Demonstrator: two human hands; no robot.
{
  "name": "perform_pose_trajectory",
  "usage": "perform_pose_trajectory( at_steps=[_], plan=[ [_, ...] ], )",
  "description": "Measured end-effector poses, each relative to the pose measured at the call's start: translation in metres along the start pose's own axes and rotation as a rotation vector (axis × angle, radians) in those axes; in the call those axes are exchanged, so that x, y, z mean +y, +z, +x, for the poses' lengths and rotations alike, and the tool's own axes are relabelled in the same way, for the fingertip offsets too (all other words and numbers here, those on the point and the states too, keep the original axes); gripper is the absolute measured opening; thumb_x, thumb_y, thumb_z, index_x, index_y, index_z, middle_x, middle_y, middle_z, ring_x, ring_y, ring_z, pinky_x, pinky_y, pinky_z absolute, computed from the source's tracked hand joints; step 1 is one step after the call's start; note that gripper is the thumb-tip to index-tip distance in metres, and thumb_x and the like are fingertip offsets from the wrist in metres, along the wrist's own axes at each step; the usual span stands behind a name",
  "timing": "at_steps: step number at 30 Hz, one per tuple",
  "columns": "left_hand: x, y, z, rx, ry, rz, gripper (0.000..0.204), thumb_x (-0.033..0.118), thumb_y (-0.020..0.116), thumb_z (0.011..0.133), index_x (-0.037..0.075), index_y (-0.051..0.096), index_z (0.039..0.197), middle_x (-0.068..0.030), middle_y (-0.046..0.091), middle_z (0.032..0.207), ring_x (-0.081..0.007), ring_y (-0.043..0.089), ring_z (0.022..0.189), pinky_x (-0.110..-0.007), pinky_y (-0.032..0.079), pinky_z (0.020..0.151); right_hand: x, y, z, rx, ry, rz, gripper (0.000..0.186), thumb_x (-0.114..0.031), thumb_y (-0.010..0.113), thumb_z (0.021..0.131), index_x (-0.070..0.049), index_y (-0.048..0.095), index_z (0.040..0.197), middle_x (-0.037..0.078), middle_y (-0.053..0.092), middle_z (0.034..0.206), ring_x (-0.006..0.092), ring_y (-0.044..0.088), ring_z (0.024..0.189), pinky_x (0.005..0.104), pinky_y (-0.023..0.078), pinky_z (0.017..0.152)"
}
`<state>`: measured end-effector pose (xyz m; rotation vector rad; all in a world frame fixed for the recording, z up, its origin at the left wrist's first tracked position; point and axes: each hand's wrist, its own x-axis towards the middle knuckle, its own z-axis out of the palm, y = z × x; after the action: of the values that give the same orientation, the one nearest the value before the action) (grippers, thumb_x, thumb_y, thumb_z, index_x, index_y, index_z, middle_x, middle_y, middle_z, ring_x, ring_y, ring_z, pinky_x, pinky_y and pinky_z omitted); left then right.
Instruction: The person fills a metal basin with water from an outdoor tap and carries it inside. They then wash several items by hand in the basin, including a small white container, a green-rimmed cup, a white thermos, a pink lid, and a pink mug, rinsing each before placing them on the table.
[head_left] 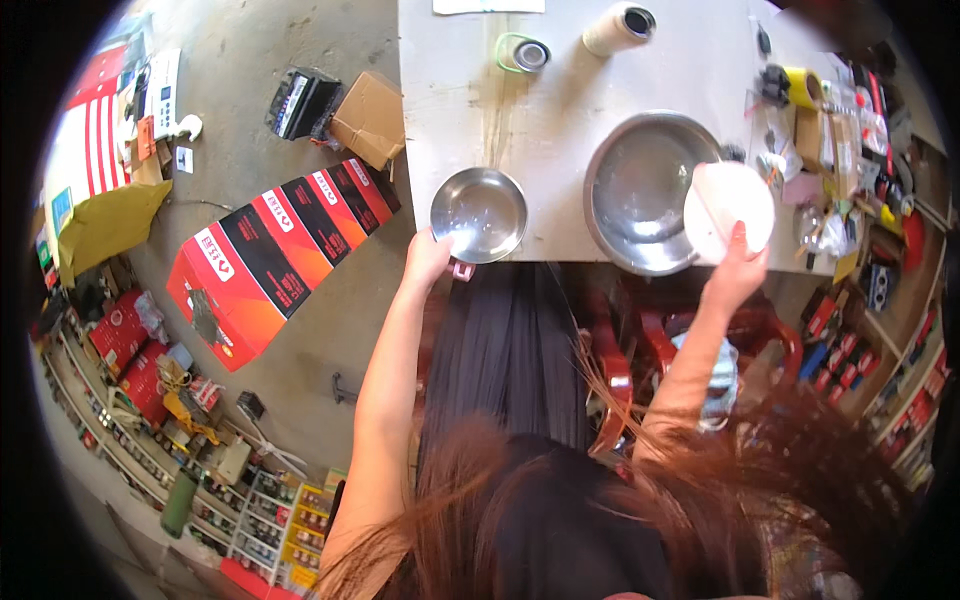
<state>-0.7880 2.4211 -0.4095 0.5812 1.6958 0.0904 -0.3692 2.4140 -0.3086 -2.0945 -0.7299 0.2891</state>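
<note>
A small round stainless steel pan (480, 215) stands at the table's front edge, a pinkish stub like a handle at its near side. My left hand (428, 256) is closed on the pan's near left rim, beside that stub. To the right a large steel basin (655, 190) sits on the table, its near rim at the edge. Over the basin's right side, my right hand (737, 270) grips a white bowl (730, 205) by its near edge, thumb on top. The bowl looks tilted and hides part of the basin's rim.
Farther back on the table (470, 110) stand a cream cylinder (618, 30) and a small jar (528, 55) with a green loop. Assorted packets and a yellow tape roll (803, 88) crowd the right. Red-black cartons (285, 250) and a cardboard box (368, 120) lie left on the floor.
</note>
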Motion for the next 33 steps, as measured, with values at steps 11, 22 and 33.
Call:
perform_pose_trajectory(
  at_steps=[11, 22, 33],
  plan=[
    [0.033, 0.046, -0.062, -0.314, 0.06, -0.248, 0.021, 0.0, 0.043, 0.085, -0.007, 0.053, 0.103, -0.0116, 0.06, 0.063, -0.0193, 0.058, 0.047, -0.03, 0.048, 0.043, 0.025, 0.02, -0.019, -0.08, 0.216, 0.311, 0.032, -0.017, 0.068, 0.088, 0.006, 0.057, 0.108, 0.012, 0.066, 0.1, 0.022, 0.064, 0.086, 0.0352, 0.051, 0.078],
    [-0.017, 0.002, -0.092, -0.054, 0.057, -0.412, 0.045, -0.007, 0.043, 0.077, -0.002, 0.044, 0.121, -0.0133, 0.06, 0.087, -0.0227, 0.06, 0.057, -0.034, 0.051, 0.046, 0.016, 0.208, -0.117, -0.759, -0.426, -0.1, 0.03, -0.017, 0.069, 0.08, -0.009, 0.063, 0.108, 0.008, 0.064, 0.106, 0.0241, 0.063, 0.096, 0.035, 0.05, 0.082],
    [0.018, 0.074, -0.055, -0.088, 0.303, -0.441, 0.061, -0.009, 0.047, 0.077, 0.0, 0.035, 0.137, -0.014, 0.052, 0.124, -0.0243, 0.057, 0.109, -0.035, 0.052, 0.087, 0.139, 0.206, -0.184, -1.11, 0.13, 0.702, 0.041, -0.021, 0.049, 0.095, -0.005, 0.047, 0.132, 0.011, 0.047, 0.136, 0.0223, 0.045, 0.126, 0.0378, 0.036, 0.107]
  ],
)
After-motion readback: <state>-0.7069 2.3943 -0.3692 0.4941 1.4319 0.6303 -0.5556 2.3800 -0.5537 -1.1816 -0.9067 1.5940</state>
